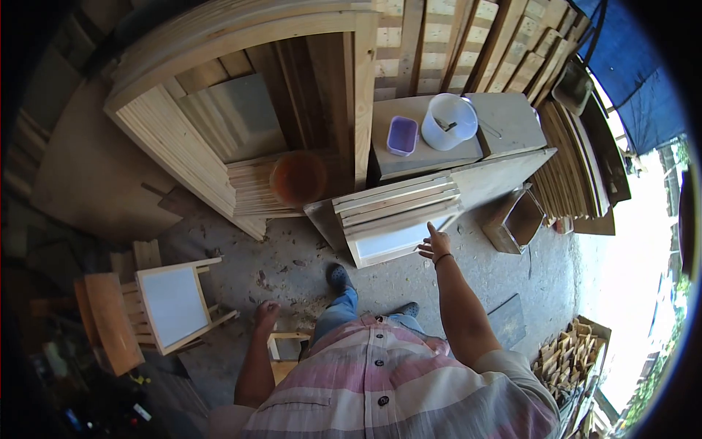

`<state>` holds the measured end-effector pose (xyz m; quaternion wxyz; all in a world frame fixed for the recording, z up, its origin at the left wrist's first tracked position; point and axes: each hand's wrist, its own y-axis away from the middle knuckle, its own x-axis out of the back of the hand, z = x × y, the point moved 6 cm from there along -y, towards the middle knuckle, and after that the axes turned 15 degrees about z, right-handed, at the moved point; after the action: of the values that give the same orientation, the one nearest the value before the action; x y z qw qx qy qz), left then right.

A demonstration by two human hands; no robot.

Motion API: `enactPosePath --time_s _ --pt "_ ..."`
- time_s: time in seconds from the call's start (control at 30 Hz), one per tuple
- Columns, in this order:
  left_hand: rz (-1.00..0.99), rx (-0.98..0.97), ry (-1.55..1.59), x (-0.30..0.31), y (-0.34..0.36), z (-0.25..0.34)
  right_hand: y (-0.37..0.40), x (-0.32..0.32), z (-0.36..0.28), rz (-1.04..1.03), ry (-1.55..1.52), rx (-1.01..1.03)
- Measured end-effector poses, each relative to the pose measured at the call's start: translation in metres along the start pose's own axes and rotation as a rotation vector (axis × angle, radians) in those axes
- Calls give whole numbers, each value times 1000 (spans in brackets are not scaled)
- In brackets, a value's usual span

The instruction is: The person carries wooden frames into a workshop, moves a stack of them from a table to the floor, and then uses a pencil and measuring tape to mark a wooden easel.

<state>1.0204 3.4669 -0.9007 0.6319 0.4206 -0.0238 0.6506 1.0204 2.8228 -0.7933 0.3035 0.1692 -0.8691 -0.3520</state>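
Observation:
My right hand [436, 245] reaches forward with its fingers apart and nothing held in them. It overlaps the right part of a white-panelled wooden frame [384, 244], the front one of a stack of wooden frames [398, 205] leaning against a low cabinet. My left hand [268, 315] hangs low at my side, its fingers loosely curled and no object showing in them. Near that hand is a small wooden stool [289, 336], partly hidden by my body. Farther left, a wooden piece with a white panel [173, 306] rests tilted beside an orange-brown board [110, 322].
A large wooden frame assembly [363, 102] stands ahead, with an orange-brown round stool [297, 179] by it. On the cabinet [512, 121] are a white bucket [446, 128] and a purple container [402, 136]. An open wooden box [515, 219], stacked boards [567, 168] and wood offcuts [570, 358] lie right.

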Motion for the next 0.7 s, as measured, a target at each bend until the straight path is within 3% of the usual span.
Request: enactPosePath --time_s 0.1,0.23,0.3,0.47,0.7 --pt "-18 -33 -75 -3 -5 0 0 48 30 -39 247 116" --pt "-57 60 -170 -22 2 23 -24 174 139 104 504 132" --pt "-51 -71 -296 -42 -2 29 -21 248 202 96 512 -10" --pt "-165 -123 -384 -103 13 93 18 398 317 337 228 -335" --pt "-226 -315 -465 -221 88 212 -6 521 465 366 -44 -509"
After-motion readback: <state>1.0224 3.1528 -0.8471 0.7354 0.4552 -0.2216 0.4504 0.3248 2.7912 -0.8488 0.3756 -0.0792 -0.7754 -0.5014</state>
